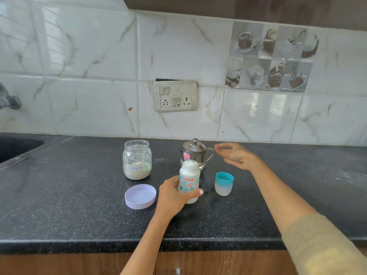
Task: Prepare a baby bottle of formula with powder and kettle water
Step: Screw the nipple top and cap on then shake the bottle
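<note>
Left hand (174, 197) grasping open baby bottle (189, 180) upright on surface (79, 205). Right hand (235, 154) released, empty, just right of steel kettle (193, 153).

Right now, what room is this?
Most likely a home kitchen: a dark stone counter, a tiled wall with a switch and socket plate, and a sink at the left.

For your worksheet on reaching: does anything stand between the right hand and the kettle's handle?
Nothing visible does. The right hand hovers open just right of the kettle, with only bare counter between them. The bottle, held by the left hand, stands nearer the camera.
</note>
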Motion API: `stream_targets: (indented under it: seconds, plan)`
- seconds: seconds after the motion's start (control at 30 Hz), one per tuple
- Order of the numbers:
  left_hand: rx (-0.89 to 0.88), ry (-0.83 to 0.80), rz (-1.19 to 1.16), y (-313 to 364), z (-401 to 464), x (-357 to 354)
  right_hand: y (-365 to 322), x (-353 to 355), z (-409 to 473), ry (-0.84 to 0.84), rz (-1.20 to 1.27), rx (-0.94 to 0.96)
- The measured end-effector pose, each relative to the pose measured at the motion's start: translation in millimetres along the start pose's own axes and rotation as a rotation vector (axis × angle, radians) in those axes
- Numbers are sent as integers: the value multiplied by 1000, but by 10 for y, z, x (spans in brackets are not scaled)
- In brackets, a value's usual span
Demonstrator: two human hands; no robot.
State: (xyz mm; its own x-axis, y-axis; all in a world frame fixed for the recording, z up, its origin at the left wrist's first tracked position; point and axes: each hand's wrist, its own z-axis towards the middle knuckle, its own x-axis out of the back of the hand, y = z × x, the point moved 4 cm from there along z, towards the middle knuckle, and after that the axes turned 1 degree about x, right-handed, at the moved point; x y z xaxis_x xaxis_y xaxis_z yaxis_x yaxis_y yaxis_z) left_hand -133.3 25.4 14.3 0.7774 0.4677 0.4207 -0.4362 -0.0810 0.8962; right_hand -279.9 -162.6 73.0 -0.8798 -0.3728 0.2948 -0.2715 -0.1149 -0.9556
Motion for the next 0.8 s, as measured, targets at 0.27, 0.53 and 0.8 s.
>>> stream_targets:
  seconds: [0.27, 0.53, 0.8]
  plan:
    - [-23, -5, -13, 62, -99, 36, 390, 56, -690, -149, -206, 68]
    - [-25, 10, 13, 69, -117, 41, 624, -65, -804, 0, -229, 112]
    - [-10, 10, 23, 30, -76, 24, 682, -101, -827, 62, -206, 142]
